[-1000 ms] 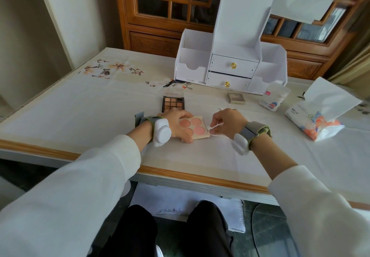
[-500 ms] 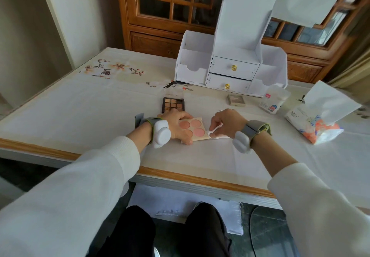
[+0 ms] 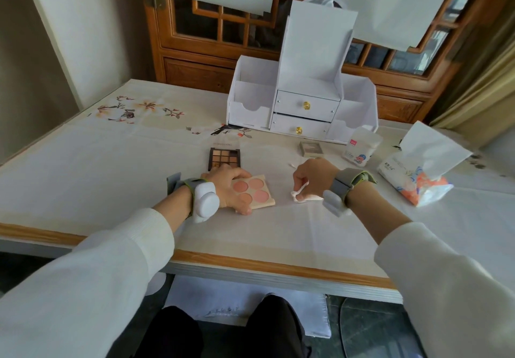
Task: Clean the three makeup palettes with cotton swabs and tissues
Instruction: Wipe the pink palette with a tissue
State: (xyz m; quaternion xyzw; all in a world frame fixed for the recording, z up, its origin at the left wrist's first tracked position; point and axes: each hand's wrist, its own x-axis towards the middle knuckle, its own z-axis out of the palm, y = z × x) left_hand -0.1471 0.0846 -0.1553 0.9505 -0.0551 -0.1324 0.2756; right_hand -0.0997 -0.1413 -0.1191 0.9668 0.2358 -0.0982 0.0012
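My left hand (image 3: 227,187) grips the left side of a beige blush palette (image 3: 257,194) with four pink pans, which lies flat on the table. My right hand (image 3: 313,175) is off to the palette's right and pinches a cotton swab (image 3: 302,187). The swab's lower end touches a small white tissue (image 3: 306,198) lying under the hand. A brown eyeshadow palette (image 3: 224,157) lies open just beyond my left hand. A third, small grey palette (image 3: 311,148) sits further back, near the organizer.
A white drawer organizer (image 3: 303,104) stands at the back. A cotton swab pack (image 3: 361,148) and a tissue pack (image 3: 412,179) stand to the right. Another loose swab (image 3: 292,165) lies behind my right hand. The table's wooden front edge (image 3: 250,264) is close to me.
My right hand has drawn the swab away from the blush palette and moved right, over the small tissue. My left hand has kept its grip on the palette.
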